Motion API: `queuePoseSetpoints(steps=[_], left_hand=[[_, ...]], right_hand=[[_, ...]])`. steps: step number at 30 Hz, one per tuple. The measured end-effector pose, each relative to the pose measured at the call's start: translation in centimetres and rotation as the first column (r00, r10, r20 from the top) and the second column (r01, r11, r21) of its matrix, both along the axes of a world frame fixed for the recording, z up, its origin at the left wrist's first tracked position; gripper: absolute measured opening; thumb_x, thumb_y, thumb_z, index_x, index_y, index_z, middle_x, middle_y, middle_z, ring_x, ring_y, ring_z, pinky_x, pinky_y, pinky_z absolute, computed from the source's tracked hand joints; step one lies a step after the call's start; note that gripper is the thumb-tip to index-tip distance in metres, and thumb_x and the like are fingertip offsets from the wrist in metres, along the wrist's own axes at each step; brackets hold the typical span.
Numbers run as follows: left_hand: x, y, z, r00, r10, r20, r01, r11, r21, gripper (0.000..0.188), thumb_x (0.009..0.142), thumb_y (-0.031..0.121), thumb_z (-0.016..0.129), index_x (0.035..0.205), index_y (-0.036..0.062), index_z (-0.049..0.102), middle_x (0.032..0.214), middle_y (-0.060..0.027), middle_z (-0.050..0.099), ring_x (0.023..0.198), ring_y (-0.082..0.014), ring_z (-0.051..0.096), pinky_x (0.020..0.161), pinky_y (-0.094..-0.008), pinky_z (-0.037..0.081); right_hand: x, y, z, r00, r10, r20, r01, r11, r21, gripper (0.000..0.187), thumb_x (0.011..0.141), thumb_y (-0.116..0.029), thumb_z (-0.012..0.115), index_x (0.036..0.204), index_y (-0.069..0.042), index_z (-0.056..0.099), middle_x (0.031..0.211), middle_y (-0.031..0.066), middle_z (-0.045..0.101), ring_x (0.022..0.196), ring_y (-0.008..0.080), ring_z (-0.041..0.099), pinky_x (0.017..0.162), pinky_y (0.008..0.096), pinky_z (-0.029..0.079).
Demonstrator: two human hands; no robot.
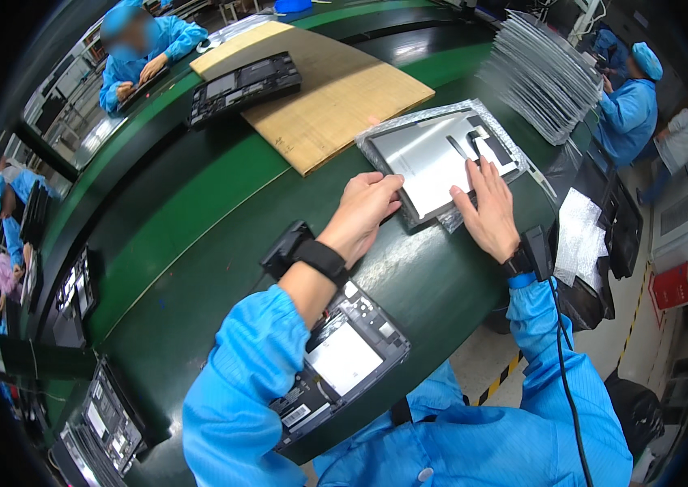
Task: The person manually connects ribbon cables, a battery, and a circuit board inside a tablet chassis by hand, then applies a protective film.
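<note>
A flat silver-backed panel, seemingly a display panel [421,162], lies on clear bubble wrap [450,220] on the green bench. At its near left corner, my left hand [364,207] has its fingers curled and pinched on the edge. My right hand [486,213] rests over the panel's near right part, fingers stretched out. Its fingertips are beside a black strip [476,144] on the silver back. Beneath my left forearm sits an opened laptop base [348,357] with its inner parts showing; the sleeve hides part of it. Both wrists wear black strapped devices.
A wooden board [360,89] bears another opened laptop base [242,84]. Many thin panels in clear sleeves form a stack [539,77] at the far right. More opened laptop bases [109,414] stand at the lower left. Co-workers in blue sit and stand around the bench.
</note>
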State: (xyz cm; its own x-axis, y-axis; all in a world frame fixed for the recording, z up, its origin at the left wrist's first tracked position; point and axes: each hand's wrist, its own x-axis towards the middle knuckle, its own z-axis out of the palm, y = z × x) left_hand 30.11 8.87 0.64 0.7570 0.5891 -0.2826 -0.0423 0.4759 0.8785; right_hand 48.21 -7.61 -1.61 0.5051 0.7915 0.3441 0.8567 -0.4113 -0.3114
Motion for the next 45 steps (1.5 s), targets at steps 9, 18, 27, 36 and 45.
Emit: queuePoseSetpoints(steps=[9,18,27,36,45], left_hand=[[3.1,-1.0,2.2,0.952,0.268,-0.147,-0.185,0.889,0.419,0.03,0.092,0.023,0.076,0.077,0.0022,0.062,0.075,-0.0049,0.064,0.066,-0.0125,0.06,0.061,-0.0304,0.053],[-11.7,1.1,6.1,0.946,0.26,0.193,-0.284,0.952,0.11,0.009,0.1,0.013,0.067,0.097,0.0065,0.061,0.106,-0.0057,0.069,0.1,-0.0152,0.067,0.087,-0.0364,0.057],[-29.9,-1.0,6.9,0.876,0.474,0.093,-0.483,0.865,0.137,0.037,0.101,0.012,0.064,0.135,0.0002,0.056,0.125,-0.0095,0.066,0.117,-0.0181,0.062,0.106,-0.0346,0.045],[-27.8,-3.5,7.7,0.864,0.504,0.0,-0.493,0.845,0.206,0.037,0.1,0.011,0.068,0.134,-0.0002,0.057,0.129,-0.0132,0.064,0.119,-0.0233,0.059,0.106,-0.039,0.044],[-26.9,-4.7,7.9,0.892,0.449,-0.052,-0.421,0.867,0.266,0.038,0.101,0.016,0.065,0.134,-0.0008,0.056,0.126,-0.0109,0.065,0.117,-0.0204,0.06,0.107,-0.0375,0.044]], right_hand=[[-0.1,-0.7,0.6,0.989,0.043,-0.14,-0.023,0.99,0.142,0.086,0.101,-0.043,0.062,0.16,0.005,0.022,0.163,0.0382,0.019,0.155,0.0475,0.02,0.124,0.0497,0.02],[0.8,-1.7,-0.3,0.988,0.029,0.149,-0.06,0.977,0.205,0.055,0.094,-0.043,0.07,0.129,-0.001,0.065,0.134,0.0221,0.061,0.132,0.0364,0.052,0.113,0.0496,0.033],[5.6,-6.0,2.9,0.968,-0.21,0.137,0.131,0.889,0.439,0.018,0.089,-0.006,0.069,0.107,-0.005,0.073,0.1,0.0158,0.073,0.093,0.0324,0.071,0.085,0.0389,0.056],[32.6,-29.8,-14.6,0.766,-0.537,0.354,0.574,0.819,-0.002,0.033,0.091,-0.02,0.061,0.122,-0.014,0.072,0.135,0.0239,0.061,0.115,0.0472,0.062,0.098,0.0533,0.052],[25.4,-12.2,-9.4,0.806,-0.551,0.216,0.544,0.833,0.095,0.047,0.105,-0.041,0.048,0.143,-0.015,0.059,0.146,0.0186,0.054,0.133,0.0381,0.048,0.108,0.0558,0.035]])
